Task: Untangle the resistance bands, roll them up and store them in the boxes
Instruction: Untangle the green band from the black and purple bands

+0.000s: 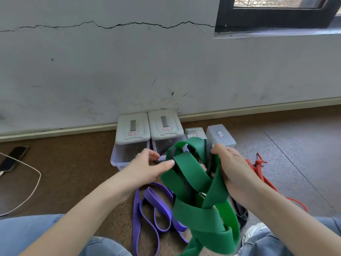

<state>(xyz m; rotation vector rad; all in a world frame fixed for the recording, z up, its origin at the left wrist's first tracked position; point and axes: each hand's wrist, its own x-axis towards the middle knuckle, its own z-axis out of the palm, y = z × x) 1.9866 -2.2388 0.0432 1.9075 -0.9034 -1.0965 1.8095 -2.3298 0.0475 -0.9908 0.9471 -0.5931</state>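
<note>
We're mid-tangle with the green band, both hands up at the knot.

Nearest us, the green band (201,204) hangs in loops from our hands down toward our knees, its long run roughly vertical, a black band (241,213) threaded through it. Our right hand (234,167) grips the bundle's upper right; our left hand (147,167), fingers loosely extended, touches a loop from the left. The purple band (147,209) lies on the floor below, the red band (258,167) to the right. Beyond, 4 boxes (132,133) wait along the wall.
</note>
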